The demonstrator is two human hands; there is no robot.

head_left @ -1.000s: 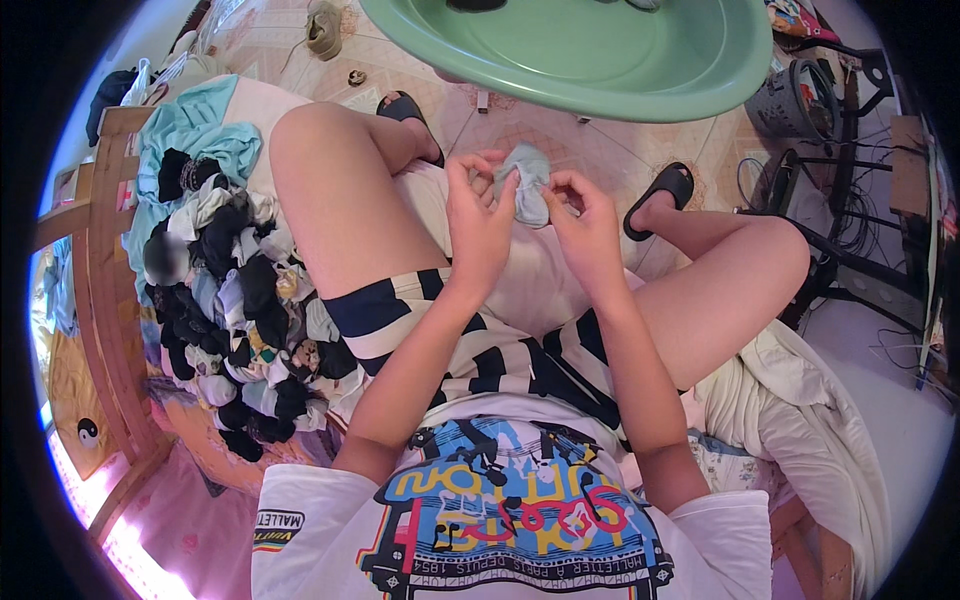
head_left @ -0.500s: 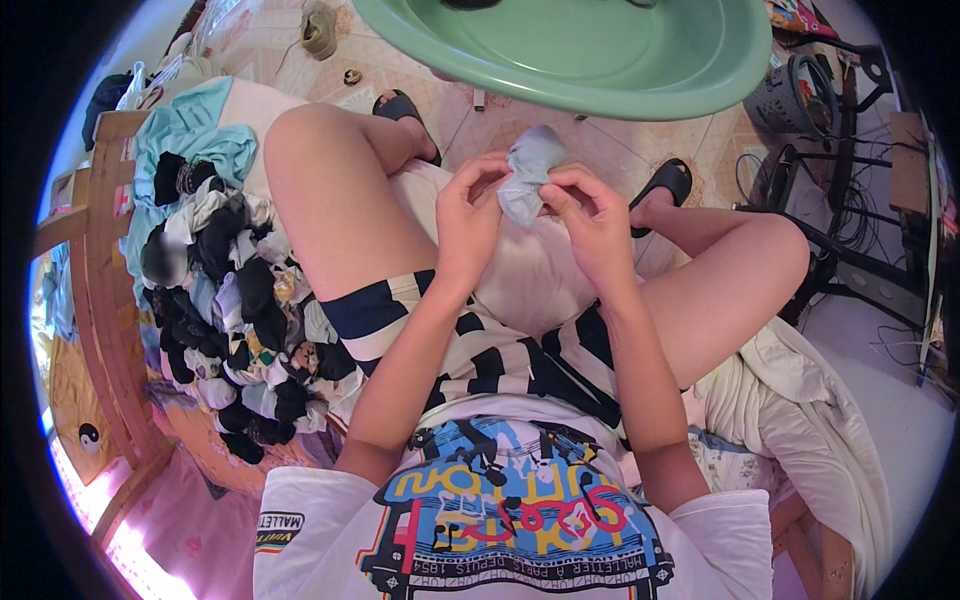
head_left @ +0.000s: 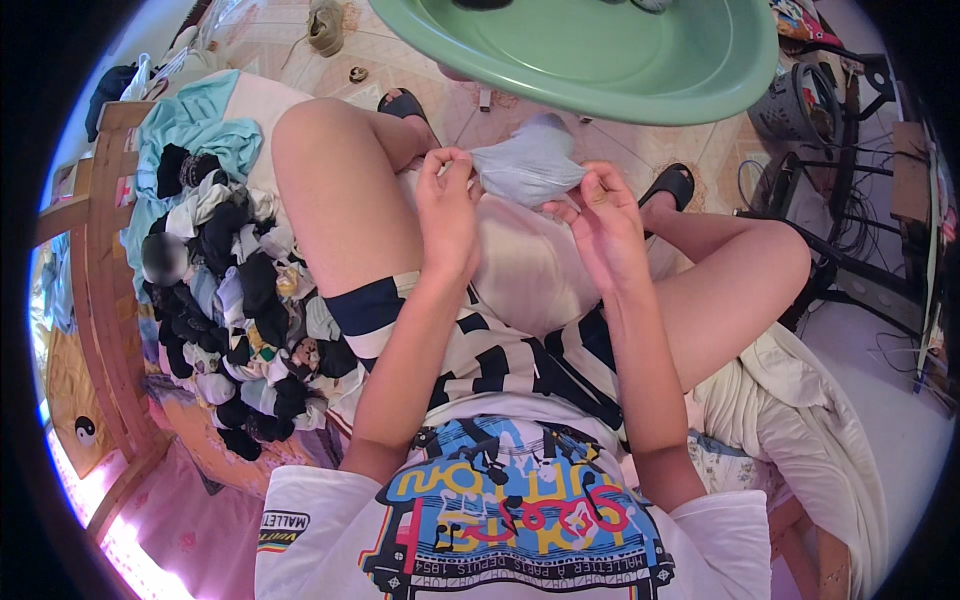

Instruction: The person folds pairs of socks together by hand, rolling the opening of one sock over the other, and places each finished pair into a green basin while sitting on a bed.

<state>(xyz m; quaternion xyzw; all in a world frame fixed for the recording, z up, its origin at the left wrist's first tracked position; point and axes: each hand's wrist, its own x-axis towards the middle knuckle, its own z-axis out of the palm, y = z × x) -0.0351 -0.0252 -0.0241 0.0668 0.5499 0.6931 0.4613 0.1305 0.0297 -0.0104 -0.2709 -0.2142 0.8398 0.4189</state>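
Note:
A light blue-grey sock (head_left: 528, 166) is stretched wide between my two hands, above the gap between my knees. My left hand (head_left: 448, 205) pinches one side of its opening. On the opposite side, my right hand (head_left: 610, 220) grips the edge between thumb and fingers. The toe end of the sock points away from me. To my left, beside my thigh, lies a heap of socks (head_left: 258, 285) in black, white, grey and other colours.
A large green basin (head_left: 600, 55) stands beyond my feet, with dark items at its far edge. A wooden bed rail (head_left: 100, 250) runs along the left. A grey basket (head_left: 790, 105) and a black metal frame (head_left: 850, 270) with cables stand at the right.
My hands have moved apart, spreading the sock's opening, which was bunched between my fingers before. The sock now looks wider and flatter.

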